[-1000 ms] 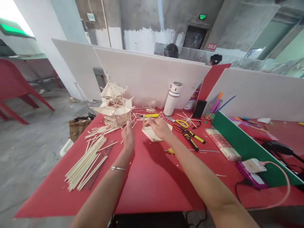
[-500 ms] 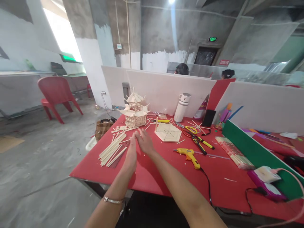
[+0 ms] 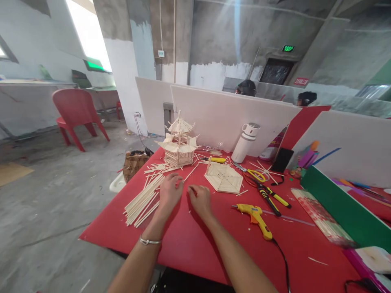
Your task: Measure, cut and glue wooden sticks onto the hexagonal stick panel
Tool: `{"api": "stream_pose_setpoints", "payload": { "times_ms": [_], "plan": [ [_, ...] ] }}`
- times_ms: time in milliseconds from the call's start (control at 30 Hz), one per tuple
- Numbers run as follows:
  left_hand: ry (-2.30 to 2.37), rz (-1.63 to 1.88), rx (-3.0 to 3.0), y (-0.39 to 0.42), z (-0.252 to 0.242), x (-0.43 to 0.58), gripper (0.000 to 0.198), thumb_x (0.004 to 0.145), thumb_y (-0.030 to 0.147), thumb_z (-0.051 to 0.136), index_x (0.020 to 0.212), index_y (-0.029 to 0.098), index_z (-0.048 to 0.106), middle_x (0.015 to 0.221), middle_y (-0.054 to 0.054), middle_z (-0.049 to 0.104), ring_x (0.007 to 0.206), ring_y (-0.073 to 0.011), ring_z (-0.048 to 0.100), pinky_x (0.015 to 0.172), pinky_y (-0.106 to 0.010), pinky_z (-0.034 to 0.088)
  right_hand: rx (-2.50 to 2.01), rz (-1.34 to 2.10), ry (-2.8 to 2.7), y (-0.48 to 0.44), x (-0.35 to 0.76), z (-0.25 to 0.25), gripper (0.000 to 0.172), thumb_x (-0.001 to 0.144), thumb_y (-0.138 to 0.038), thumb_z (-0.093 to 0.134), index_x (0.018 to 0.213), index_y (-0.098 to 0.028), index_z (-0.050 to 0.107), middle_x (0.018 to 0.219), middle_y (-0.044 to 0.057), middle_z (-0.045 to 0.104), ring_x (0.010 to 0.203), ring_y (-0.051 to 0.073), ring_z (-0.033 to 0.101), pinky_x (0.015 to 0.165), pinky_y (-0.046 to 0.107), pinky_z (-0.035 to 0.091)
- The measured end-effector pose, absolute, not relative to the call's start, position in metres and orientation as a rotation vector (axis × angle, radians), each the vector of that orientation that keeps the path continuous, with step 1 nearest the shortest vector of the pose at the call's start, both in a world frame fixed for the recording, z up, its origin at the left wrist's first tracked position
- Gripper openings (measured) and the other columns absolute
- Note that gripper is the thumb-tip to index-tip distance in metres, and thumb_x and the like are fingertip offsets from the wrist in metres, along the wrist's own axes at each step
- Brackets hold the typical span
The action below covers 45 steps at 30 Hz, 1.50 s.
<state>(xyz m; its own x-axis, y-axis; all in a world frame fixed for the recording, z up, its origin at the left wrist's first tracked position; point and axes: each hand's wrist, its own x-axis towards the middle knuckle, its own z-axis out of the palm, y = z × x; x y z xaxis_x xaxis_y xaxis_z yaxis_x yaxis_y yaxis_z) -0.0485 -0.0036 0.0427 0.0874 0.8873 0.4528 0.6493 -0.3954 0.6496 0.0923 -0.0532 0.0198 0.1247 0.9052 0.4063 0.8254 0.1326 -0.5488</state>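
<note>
My left hand (image 3: 171, 190), a bracelet on its wrist, hovers beside a pile of thin wooden sticks (image 3: 143, 199). Its fingers bend loosely, with a gap to the thumb and nothing visible between them. My right hand (image 3: 200, 199) is closed, fingers curled in toward the thumb; what they hold, if anything, is hidden. A narrow space parts the two hands. Beyond them stands a pagoda model (image 3: 180, 142) built of sticks. Right of my right hand lies a hexagonal stick panel (image 3: 224, 178) with a short upright post at its left corner. A single stick (image 3: 191, 172) lies just past my left fingertips.
On the red tabletop (image 3: 189, 252) lie a yellow glue gun (image 3: 255, 217), pliers (image 3: 269, 199), yellow-handled scissors (image 3: 256, 175) and a packet of sticks (image 3: 320, 213). A white bottle (image 3: 246, 142) stands by the white partition (image 3: 214, 110). A green divider (image 3: 342, 203) edges the right side.
My hands were pressed together near the sticks; now they are apart, the right one drawn back to the right with its fingers curled. The view has shifted slightly.
</note>
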Motion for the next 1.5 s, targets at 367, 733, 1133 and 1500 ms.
{"api": "stream_pose_setpoints", "payload": {
  "times_ms": [367, 733, 1133, 1500],
  "plan": [
    [1.51, 0.712, 2.467, -0.022, 0.037, -0.029, 0.031, 0.091, 0.019, 0.045, 0.102, 0.023, 0.074, 0.124, -0.009, 0.069, 0.12, -0.0277, 0.058, 0.106, -0.046, 0.037, -1.71, 0.083, -1.727, -0.055, 0.104, 0.008, 0.03, 0.1, -0.027, 0.045, 0.094, -0.022, 0.074, 0.088, 0.005, 0.075, 0.083, 0.021, 0.063, 0.081, 0.03, 0.037],
    [1.628, 0.472, 2.606, -0.018, 0.042, -0.022, 0.028, 0.09, 0.018, 0.045, 0.094, 0.022, 0.072, 0.102, -0.013, 0.074, 0.115, -0.0331, 0.057, 0.112, -0.058, 0.017, -1.711, 0.103, -1.754, -0.057, 0.104, 0.012, 0.027, 0.099, -0.026, 0.047, 0.094, -0.023, 0.073, 0.087, 0.005, 0.075, 0.084, 0.021, 0.064, 0.083, 0.032, 0.036],
    [1.908, 0.269, 2.531, -0.003, 0.05, -0.011, 0.024, 0.087, 0.014, 0.043, 0.095, 0.014, 0.065, 0.085, -0.014, 0.071, 0.083, -0.0312, 0.069, 0.076, -0.041, 0.041, -1.681, 0.158, -1.731, -0.053, 0.106, 0.007, 0.026, 0.098, -0.025, 0.048, 0.091, -0.023, 0.074, 0.085, 0.004, 0.074, 0.082, 0.021, 0.064, 0.08, 0.031, 0.037],
    [1.923, 0.201, 2.314, -0.017, 0.055, -0.02, 0.025, 0.086, 0.015, 0.044, 0.094, 0.012, 0.068, 0.089, -0.017, 0.071, 0.085, -0.0268, 0.071, 0.067, -0.029, 0.046, -1.667, 0.094, -1.729, -0.055, 0.106, 0.007, 0.026, 0.098, -0.025, 0.048, 0.091, -0.022, 0.073, 0.085, 0.004, 0.074, 0.08, 0.019, 0.062, 0.077, 0.03, 0.035]
  ]
}}
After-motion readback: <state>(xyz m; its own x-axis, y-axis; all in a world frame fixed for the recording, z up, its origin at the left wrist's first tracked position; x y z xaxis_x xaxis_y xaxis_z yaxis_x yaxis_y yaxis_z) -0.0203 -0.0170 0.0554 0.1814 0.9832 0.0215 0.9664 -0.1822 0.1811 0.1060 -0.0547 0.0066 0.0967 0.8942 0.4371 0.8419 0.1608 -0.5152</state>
